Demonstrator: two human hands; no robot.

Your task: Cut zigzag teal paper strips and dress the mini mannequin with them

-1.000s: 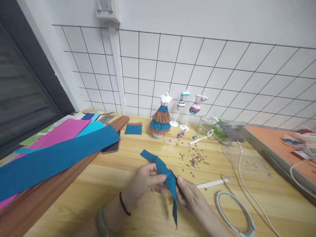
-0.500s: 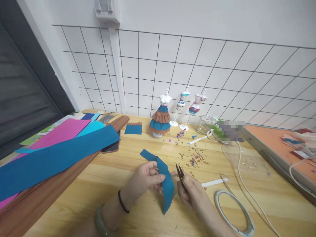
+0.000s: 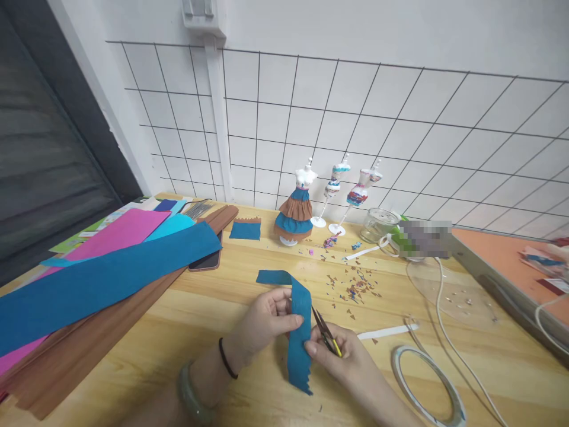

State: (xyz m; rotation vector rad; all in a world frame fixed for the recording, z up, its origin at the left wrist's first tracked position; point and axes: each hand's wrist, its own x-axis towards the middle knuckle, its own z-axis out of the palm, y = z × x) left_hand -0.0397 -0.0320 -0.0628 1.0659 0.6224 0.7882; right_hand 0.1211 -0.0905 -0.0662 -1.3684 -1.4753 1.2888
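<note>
My left hand point(image 3: 273, 320) pinches a teal-blue strip point(image 3: 300, 323), apparently crepe paper, between thumb and fingers. The strip's lower end is cut in a zigzag, and its upper end folds away to the left. A small pair of scissors point(image 3: 326, 335), with dark blades and a bit of yellow at the handle, is held in my right hand point(image 3: 335, 356). Its blades point up and away beside the strip's right edge. The right thumb touches that edge too. Beyond my hands stands a small white mannequin point(image 3: 305, 178) in a tiered blue and brown skirt point(image 3: 294, 216).
Long blue point(image 3: 111, 290), pink and brown sheets lie at left, partly over a phone point(image 3: 205, 261). Two more mannequins point(image 3: 358, 194), a glass jar point(image 3: 381, 224) and paper scraps point(image 3: 355, 284) are at the back. A tape roll point(image 3: 429, 385) and white cable lie right.
My right hand has come against the strip's right edge, its thumb now on it. The strip has turned flatter toward me, showing its zigzag end. The view has shifted slightly.
</note>
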